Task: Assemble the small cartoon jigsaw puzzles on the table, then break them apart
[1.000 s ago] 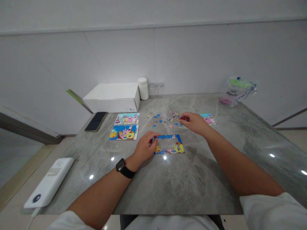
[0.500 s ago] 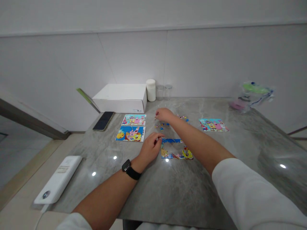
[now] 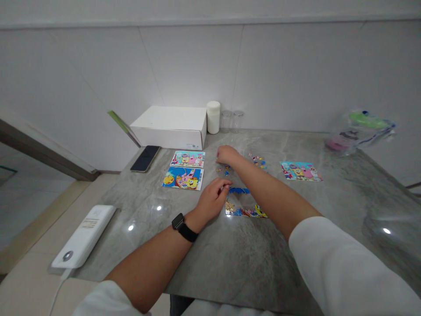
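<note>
Beside the upper left corner of a partly assembled jigsaw puzzle rests my left hand, its fingers closed near the puzzle's edge; whatever they pinch is too small to make out. Farther back, my right hand reaches over the table with fingertips pinched together on the surface, and anything in them is hidden. Small loose puzzle pieces lie just in front of it, and more colourful pieces are scattered to its right. The puzzle has a blue top strip and a gap in its middle; my right forearm covers its right part.
Two cartoon cards lie at left, another card at right. Behind are a phone, white box, white bottle and glasses. A power bank and plastic bag sit near the sides.
The view has shifted slightly, so the table's things appear a little farther right and mostly higher. My right hand stays pinched behind the puzzle, and my left hand remains at its corner.
</note>
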The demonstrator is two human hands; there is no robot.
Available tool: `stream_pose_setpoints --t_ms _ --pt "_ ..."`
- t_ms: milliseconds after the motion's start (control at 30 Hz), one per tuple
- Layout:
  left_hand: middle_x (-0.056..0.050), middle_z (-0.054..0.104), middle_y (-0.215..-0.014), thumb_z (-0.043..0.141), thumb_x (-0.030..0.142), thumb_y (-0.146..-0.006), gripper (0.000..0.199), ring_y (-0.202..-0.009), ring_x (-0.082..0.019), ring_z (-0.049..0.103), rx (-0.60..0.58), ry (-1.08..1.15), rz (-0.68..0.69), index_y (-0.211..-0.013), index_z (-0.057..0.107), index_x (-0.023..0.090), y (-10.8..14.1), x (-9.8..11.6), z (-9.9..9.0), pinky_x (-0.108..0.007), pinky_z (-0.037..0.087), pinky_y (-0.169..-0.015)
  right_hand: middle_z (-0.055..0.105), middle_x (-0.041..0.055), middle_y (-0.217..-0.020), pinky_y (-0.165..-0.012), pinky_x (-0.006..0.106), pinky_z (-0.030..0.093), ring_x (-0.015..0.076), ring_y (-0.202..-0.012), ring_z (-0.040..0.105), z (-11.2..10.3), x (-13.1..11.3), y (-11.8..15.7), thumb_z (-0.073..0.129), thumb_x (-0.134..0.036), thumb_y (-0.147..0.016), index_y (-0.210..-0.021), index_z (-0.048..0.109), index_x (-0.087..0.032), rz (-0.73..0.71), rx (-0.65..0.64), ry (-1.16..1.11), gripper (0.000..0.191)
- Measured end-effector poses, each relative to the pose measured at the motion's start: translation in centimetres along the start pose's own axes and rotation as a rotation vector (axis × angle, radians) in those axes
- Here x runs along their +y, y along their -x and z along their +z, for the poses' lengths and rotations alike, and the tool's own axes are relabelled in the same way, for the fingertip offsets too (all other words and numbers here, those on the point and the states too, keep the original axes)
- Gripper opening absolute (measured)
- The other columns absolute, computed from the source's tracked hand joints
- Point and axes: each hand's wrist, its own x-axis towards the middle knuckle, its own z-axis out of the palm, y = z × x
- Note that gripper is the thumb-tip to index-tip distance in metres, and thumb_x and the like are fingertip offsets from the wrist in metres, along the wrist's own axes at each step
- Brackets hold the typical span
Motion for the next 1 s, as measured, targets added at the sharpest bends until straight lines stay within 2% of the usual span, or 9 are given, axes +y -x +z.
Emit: stream_pose_setpoints --t_ms 100,200,367,500,600,733,900,1000 --pt "-0.005 0.071 -0.099 0.051 0.027 -0.106 0.023 -0.091 -0.020 0.066 -0.024 0.009 0.023 -0.112 0.072 0.021 0.1 0.2 0.0 -0.034 0.053 -0.085 0.079 0.0152 -0.118 -0.091 0.029 0.053 0.0256 -0.107 0.073 -0.2 0.0 0.9 0.075 -0.025 -0.089 -0.111 0.079 -0.016 -0.010 0.051 -0.060 0.025" --pt "-0.006 0.071 -0.101 0.051 0.025 -0.106 0.022 -0.094 -0.020 0.067 -0.046 0.014 0.052 -0.110 0.072 0.020 0.1 0.3 -0.2 -0.035 0.053 -0.088 0.081 0.0066 -0.104 -0.079 0.023 0.052 0.0171 -0.090 0.072 -0.6 0.7 2.5 0.075 -0.028 -0.089 -0.105 0.078 -0.017 -0.075 0.067 -0.210 0.019" --pt "-0.006 0.070 -0.102 0.053 0.023 -0.103 0.021 -0.093 -0.020 0.065 -0.056 -0.010 0.087 -0.109 0.073 0.020 0.0 0.3 -0.2 -0.034 0.053 -0.087 0.074 0.0012 -0.081 -0.068 0.025 0.051 0.0143 -0.073 0.065 -1.2 4.6 7.1 0.080 -0.028 -0.080 -0.092 0.071 -0.017 -0.212 0.190 -0.681 0.018" --pt "-0.006 0.068 -0.103 0.055 0.020 -0.100 0.021 -0.086 -0.017 0.062 -0.093 -0.041 0.123 -0.111 0.073 0.020 0.3 0.2 0.0 -0.031 0.052 -0.081 0.072 0.0000 -0.079 -0.069 0.027 0.052 0.0148 -0.072 0.064 -1.1 8.3 12.6 0.081 -0.035 -0.078 -0.091 0.071 -0.021 -0.259 0.213 -0.871 0.022" --pt "-0.005 0.066 -0.101 0.055 0.020 -0.100 0.022 -0.083 -0.016 0.060 -0.120 -0.066 0.147 -0.114 0.072 0.020 0.4 0.1 0.0 -0.030 0.051 -0.077 0.073 0.0004 -0.080 -0.071 0.029 0.053 0.0161 -0.074 0.066 0.1 10.2 16.7 0.083 -0.038 -0.076 -0.094 0.071 -0.021 -0.213 0.235 -0.936 0.027" --pt "-0.005 0.067 -0.103 0.054 0.022 -0.101 0.024 -0.084 -0.016 0.062 -0.151 -0.117 0.207 -0.117 0.072 0.020 0.2 0.2 -0.3 -0.031 0.052 -0.079 0.071 -0.0006 -0.078 -0.070 0.029 0.050 0.0153 -0.071 0.063 3.0 11.5 20.8 0.083 -0.045 -0.073 -0.090 0.070 -0.021 -0.114 0.275 -1.026 0.032" --pt "-0.007 0.070 -0.110 0.052 0.021 -0.103 0.024 -0.101 -0.020 0.066 -0.151 -0.196 0.267 -0.115 0.072 0.021 -0.4 2.6 -1.0 -0.036 0.054 -0.092 0.072 -0.0002 -0.079 -0.070 0.029 0.049 0.0149 -0.070 0.062 6.1 12.0 22.9 0.081 -0.047 -0.072 -0.087 0.069 -0.020 -0.053 0.301 -1.117 0.033" --pt "-0.008 0.072 -0.109 0.056 0.021 -0.102 0.021 -0.103 -0.022 0.067 -0.302 -0.301 0.321 -0.114 0.073 0.021 -0.7 5.1 -0.6 -0.038 0.053 -0.095 0.071 -0.0003 -0.078 -0.068 0.029 0.048 0.0147 -0.069 0.060 6.6 12.2 23.1 0.079 -0.048 -0.074 -0.087 0.069 -0.021 -0.057 0.312 -1.097 0.032"
